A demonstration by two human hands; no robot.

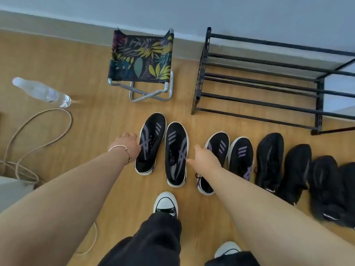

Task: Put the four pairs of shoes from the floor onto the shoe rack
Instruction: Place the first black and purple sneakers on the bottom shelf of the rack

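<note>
Several shoes stand in a row on the wooden floor. The leftmost pair is black with purple stripes and white soles: its left shoe [150, 144] and right shoe [176, 153]. A second similar pair [241, 157] sits to the right, then two all-black pairs [270, 160] [326, 187]. My left hand [127, 145] rests at the left shoe's edge, fingers curled. My right hand [206, 160] hovers open between the first and second pair, partly hiding a shoe. The black metal shoe rack [259, 89] stands empty against the wall, back right.
A folding stool [141, 62] with leaf-print fabric stands left of the rack. A plastic water bottle [41, 92] stands on the floor at left, with a beige cable [38, 135] looped near it. My own feet in black-and-white sneakers [166, 204] are below the shoes.
</note>
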